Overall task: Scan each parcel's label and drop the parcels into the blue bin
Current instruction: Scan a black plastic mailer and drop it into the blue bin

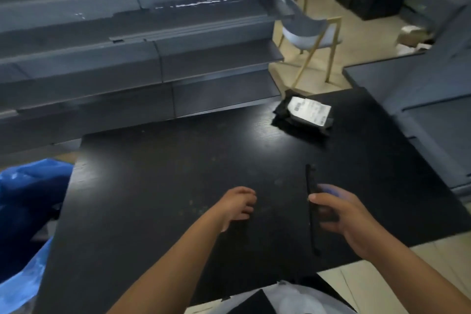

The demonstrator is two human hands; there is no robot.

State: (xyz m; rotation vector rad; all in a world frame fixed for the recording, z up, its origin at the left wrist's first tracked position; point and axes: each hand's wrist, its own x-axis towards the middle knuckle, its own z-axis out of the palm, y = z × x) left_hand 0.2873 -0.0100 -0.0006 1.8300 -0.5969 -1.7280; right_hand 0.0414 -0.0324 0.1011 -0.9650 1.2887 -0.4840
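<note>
Parcel (pixel 304 116), black with its white label up, lies at the far right of the bench (pixel 178 173), unscanned; right hand (pixel 339 214) grips a thin dark device edge-on, presumably the scanner, left hand (pixel 235 205) hovers loosely curled, empty, blue bin (pixel 23 201) at left.

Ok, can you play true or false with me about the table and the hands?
1. The right hand holds a thin black device. True.
2. The left hand holds a parcel. False: it holds nothing and hovers over the black table.
3. A black parcel with a white label lies at the far side of the table. True.
4. The parcel is already in the blue bin. False: it lies on the table, and the bin is at the table's left edge.
5. A chair stands beyond the table. True.
</note>
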